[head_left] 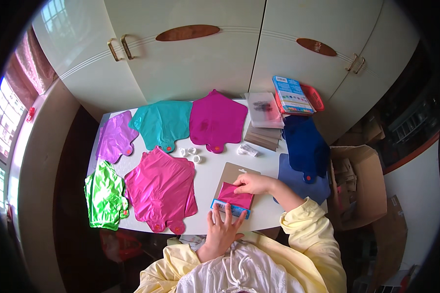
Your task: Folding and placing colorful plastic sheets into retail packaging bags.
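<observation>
- There is a single view, from a wide fisheye camera worn on the person's head, looking steeply down and forward onto a white table (215,171).
- It sits close above the table: the person's chest fills 6 o'clock, and both forearms enter from the lower edge.
- The table lies at the centre; white cupboard doors (195,63) rise toward 12 o'clock, so the camera faces them.
- A window (5,127) bends along the rim at 9 o'clock; a cardboard box (362,190) sits at 3 o'clock.
- Straight edges curve toward the dark circular rim.

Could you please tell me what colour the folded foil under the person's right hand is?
The folded foil is bright pink, seen in the head view.
</observation>
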Demonstrator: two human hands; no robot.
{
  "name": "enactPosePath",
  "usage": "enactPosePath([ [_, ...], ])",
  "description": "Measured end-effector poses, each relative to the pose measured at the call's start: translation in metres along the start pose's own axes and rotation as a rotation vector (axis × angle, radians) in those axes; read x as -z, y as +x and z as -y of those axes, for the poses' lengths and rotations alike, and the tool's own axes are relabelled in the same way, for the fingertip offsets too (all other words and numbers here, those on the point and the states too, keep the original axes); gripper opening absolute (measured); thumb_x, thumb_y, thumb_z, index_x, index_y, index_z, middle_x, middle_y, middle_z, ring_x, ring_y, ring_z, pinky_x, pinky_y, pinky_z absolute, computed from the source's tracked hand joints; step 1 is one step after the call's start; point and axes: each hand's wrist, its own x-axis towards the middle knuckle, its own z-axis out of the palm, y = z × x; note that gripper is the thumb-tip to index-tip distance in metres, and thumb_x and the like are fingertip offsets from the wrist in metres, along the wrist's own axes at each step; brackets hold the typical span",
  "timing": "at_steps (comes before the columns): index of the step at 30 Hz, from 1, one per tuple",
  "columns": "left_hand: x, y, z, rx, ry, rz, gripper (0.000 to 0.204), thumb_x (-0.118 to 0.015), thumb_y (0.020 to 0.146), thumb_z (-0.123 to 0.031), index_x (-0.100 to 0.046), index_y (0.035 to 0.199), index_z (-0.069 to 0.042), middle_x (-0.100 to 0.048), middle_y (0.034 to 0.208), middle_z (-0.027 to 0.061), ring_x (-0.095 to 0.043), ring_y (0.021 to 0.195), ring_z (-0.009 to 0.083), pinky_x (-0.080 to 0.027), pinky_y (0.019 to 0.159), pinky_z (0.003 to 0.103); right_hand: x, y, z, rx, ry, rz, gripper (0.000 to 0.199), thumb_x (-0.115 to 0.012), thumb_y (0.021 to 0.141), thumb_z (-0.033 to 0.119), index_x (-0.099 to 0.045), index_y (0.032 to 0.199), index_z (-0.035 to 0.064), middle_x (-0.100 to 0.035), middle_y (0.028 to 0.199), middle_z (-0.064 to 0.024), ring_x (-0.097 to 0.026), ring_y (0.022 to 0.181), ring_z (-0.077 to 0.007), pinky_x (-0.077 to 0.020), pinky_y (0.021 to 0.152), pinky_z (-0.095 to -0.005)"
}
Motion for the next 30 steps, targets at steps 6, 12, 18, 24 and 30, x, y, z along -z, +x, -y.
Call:
enactPosePath([
  [6,0.0,0.001,0.003,-0.002,-0.019,-0.049,0.084,-0.068,0.066,-0.06,-0.039,0.139,-0.033,-0.044,0.132,0.0212,-0.04,0.12,0.0519,-0.037,0.091,0.062,-0.006,-0.001,0.024,0.042,-0.577,-0.365,0.038,-0.075,0.076,0.034,-0.066,0.099,0.0052,-0.063,0.088,-0.0092,-0.061,0.083,-0.0222,-0.0486,0.077,-0.0334],
  [12,0.001,0.006,0.003,-0.013,-0.014,-0.099,0.076,-0.067,0.068,-0.059,-0.044,0.135,-0.03,-0.047,0.128,0.0218,-0.043,0.117,0.0515,-0.037,0.092,0.062,-0.019,0.029,-0.002,0.541,-1.047,-0.67,0.045,-0.067,0.081,0.029,-0.053,0.122,0.0167,-0.049,0.117,-0.0061,-0.048,0.109,-0.0255,-0.04,0.092,-0.041],
  [18,0.0,0.008,0.006,-0.066,-0.059,-0.056,0.078,-0.067,0.069,-0.058,-0.042,0.136,-0.027,-0.046,0.126,0.0261,-0.041,0.119,0.0539,-0.034,0.098,0.061,-0.023,0.036,-0.007,0.656,-1.162,-0.75,0.039,-0.062,0.083,0.026,-0.054,0.12,0.018,-0.049,0.117,-0.003,-0.047,0.108,-0.0213,-0.0377,0.091,-0.04],
  [24,0.002,0.009,0.01,-0.104,-0.064,0.014,0.081,-0.066,0.07,-0.06,-0.04,0.138,-0.026,-0.045,0.128,0.0281,-0.039,0.121,0.0549,-0.035,0.099,0.06,0.001,0.031,0.008,0.381,-1.341,-0.948,0.04,-0.065,0.079,0.023,-0.054,0.115,0.0097,-0.051,0.112,-0.0042,-0.05,0.103,-0.0219,-0.0398,0.087,-0.0383],
  [30,0.004,0.01,0.01,-0.118,-0.044,0.018,0.081,-0.066,0.069,-0.061,-0.04,0.138,-0.026,-0.045,0.128,0.0277,-0.04,0.12,0.0543,-0.037,0.098,0.06,0.047,0.025,-0.005,0.322,-1.376,-1.059,0.012,-0.06,0.073,0.013,-0.065,0.081,0.0058,-0.056,0.084,-0.005,-0.053,0.088,-0.0227,-0.0451,0.076,-0.0371],
])
